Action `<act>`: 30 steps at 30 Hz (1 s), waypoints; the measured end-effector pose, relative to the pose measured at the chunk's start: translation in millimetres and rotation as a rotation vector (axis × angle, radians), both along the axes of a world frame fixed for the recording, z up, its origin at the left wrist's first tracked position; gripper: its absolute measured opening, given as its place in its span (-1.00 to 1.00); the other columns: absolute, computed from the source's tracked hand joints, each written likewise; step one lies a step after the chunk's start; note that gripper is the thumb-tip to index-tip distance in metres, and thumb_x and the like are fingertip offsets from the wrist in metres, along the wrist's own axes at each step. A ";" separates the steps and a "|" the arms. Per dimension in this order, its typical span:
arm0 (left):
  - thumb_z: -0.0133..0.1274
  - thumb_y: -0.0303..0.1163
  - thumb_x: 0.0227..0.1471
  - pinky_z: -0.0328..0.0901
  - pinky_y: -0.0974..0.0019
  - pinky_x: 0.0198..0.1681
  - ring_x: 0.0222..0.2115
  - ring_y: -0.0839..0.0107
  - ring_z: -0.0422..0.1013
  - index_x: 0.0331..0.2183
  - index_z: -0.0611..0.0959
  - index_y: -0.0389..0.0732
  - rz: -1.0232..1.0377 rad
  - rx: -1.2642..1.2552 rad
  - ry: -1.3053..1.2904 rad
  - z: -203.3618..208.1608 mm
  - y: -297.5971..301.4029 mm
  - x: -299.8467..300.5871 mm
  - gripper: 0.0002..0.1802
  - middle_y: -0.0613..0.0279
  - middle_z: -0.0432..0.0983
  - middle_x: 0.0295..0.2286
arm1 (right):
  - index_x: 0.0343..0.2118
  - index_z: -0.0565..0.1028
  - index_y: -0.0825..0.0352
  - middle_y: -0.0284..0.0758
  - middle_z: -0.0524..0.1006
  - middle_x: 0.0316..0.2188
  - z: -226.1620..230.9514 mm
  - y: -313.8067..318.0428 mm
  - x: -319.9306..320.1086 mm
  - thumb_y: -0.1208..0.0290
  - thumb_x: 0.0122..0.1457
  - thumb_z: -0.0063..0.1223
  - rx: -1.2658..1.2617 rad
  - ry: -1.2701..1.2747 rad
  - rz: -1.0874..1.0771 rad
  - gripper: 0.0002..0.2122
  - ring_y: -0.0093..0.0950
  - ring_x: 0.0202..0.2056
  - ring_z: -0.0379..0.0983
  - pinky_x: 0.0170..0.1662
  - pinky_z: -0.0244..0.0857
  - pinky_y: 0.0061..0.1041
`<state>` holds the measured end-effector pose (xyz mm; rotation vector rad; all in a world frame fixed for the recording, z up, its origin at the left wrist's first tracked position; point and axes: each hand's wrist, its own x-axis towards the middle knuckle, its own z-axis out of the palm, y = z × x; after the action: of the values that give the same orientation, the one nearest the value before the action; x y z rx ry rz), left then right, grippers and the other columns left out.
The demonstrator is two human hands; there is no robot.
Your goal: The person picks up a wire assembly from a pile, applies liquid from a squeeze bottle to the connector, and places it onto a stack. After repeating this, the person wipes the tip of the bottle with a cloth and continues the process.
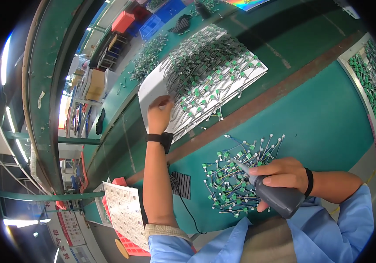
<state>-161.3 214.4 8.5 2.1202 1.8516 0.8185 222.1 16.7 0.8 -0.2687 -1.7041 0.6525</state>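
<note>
My left hand [160,113] reaches far forward and pinches the near corner of a white sheet [153,90] covered with rows of grey wire leads that end in green connectors [205,83]. A black band sits on that wrist. My right hand [280,173] is closed around a grey handheld scanner [277,197], whose nose hangs over a loose heap of short wires with green connectors [236,175] on the green table [323,127]. A black band circles the right wrist too.
A white tray of green connectors [374,83] lies at the right edge. More wire bundles [150,57] sit behind the sheet. A printed sheet on a red tray [124,215] and a striped black pad with a cable [181,184] lie near my left elbow. Blue and red crates [142,22] stand far back.
</note>
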 end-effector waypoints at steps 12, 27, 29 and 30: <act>0.19 -0.55 -0.01 0.37 0.12 -0.04 -0.12 0.09 0.47 -0.19 0.68 -0.24 -0.605 -0.356 0.050 9.4 -173.5 111.0 -0.74 0.06 0.56 -0.17 | 0.02 0.28 0.33 0.10 0.44 0.01 -16.6 -4.6 11.3 0.19 -0.11 0.54 -0.050 -0.053 -0.030 -0.28 -0.17 -0.01 0.47 -0.02 0.43 -0.33; 0.24 -0.54 0.03 0.43 0.31 -0.18 -0.27 0.30 0.58 -0.17 0.69 -0.27 -0.250 -0.240 -0.446 30.7 -234.7 114.4 -0.75 0.11 0.65 -0.24 | 0.02 0.30 0.18 0.09 0.30 0.13 -20.5 -4.2 1.6 0.50 -0.01 0.44 -0.162 -0.085 -0.042 -0.43 -0.31 -0.22 0.59 -0.23 0.53 -0.41; 0.23 -0.57 0.06 0.42 0.35 -0.19 -0.26 0.47 0.56 -0.10 0.66 -0.30 -0.234 -0.433 -0.716 23.7 -241.3 131.1 -0.69 0.18 0.66 -0.22 | 0.01 0.31 0.16 0.09 0.29 0.14 -15.2 -1.0 -2.9 0.55 -0.01 0.42 -0.142 -0.115 -0.037 -0.44 -0.33 -0.25 0.60 -0.26 0.54 -0.42; 0.23 -0.57 0.06 0.42 0.35 -0.19 -0.26 0.47 0.56 -0.10 0.66 -0.30 -0.219 -0.424 -0.719 19.3 -243.8 135.6 -0.69 0.18 0.66 -0.22 | 0.00 0.33 0.16 0.08 0.30 0.13 -13.5 -0.4 -4.0 0.57 -0.02 0.42 -0.150 -0.143 -0.003 -0.45 -0.32 -0.25 0.60 -0.26 0.55 -0.42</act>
<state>-25.7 -29.4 27.7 1.4610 1.2490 0.8805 218.1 16.3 -12.7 -0.4322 -1.7926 0.7761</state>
